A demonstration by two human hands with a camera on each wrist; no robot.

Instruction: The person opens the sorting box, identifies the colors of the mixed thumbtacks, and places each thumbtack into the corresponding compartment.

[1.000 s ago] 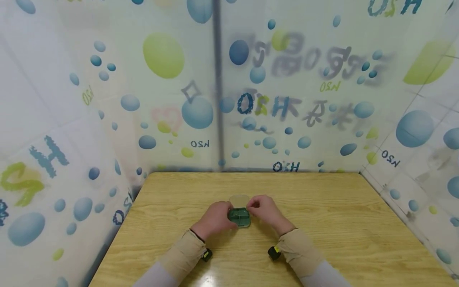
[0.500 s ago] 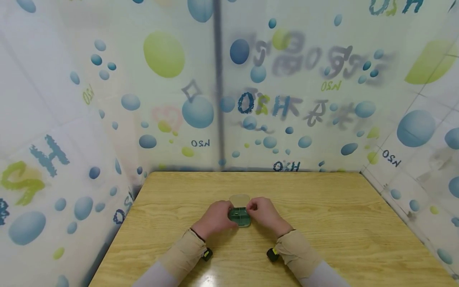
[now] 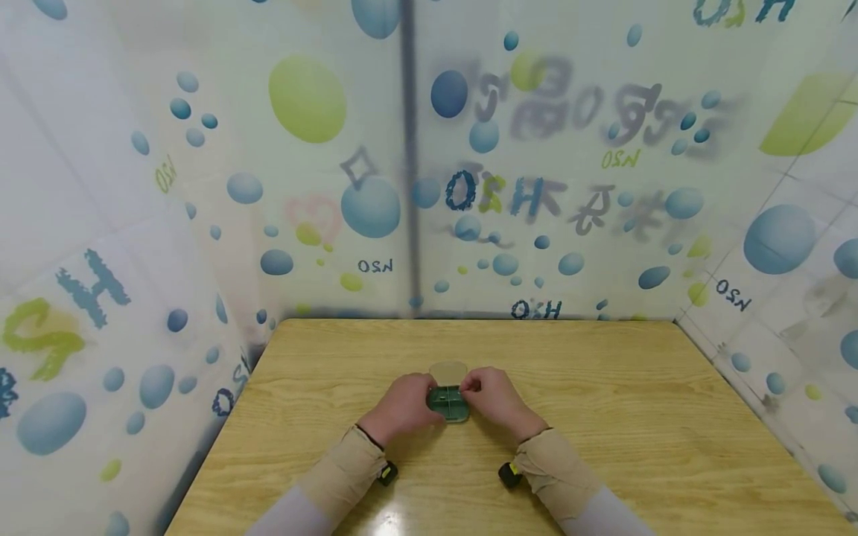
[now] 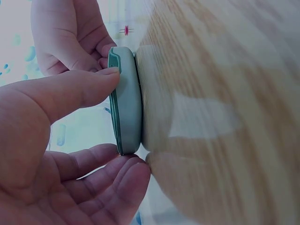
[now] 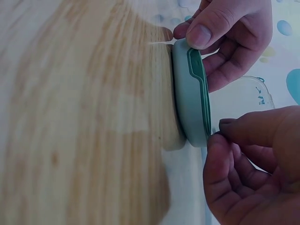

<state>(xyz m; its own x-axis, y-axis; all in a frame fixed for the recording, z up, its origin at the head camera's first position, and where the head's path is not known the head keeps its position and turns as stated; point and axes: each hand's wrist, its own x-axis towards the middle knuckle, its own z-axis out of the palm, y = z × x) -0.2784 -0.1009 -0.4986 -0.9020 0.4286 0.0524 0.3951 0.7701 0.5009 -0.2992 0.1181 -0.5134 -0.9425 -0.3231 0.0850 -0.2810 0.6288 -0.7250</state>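
Observation:
A small green pill box [image 3: 447,411] with divided compartments lies on the wooden table, its clear lid [image 3: 447,371] swung back. My left hand [image 3: 404,403] grips the box's left side, thumb at the near edge and fingers at the far one. The right hand [image 3: 496,400] is at the far right corner, thumb and forefinger tips brought together right at the rim. In the right wrist view those fingertips [image 5: 218,140] overlap the edge of the pill box [image 5: 191,93]; I cannot tell what they pinch. A small bit shows inside one far compartment.
The wooden table [image 3: 603,417] extends around both hands and meets a bubble-patterned curtain [image 3: 536,149] at the back. Patterned sheets also stand at the left and right sides. A small black device [image 3: 511,475] hangs at the right wrist, another [image 3: 387,473] at the left.
The right hand has shifted slightly toward the box's rim over the last second. The left hand and the pill box have stayed in place.

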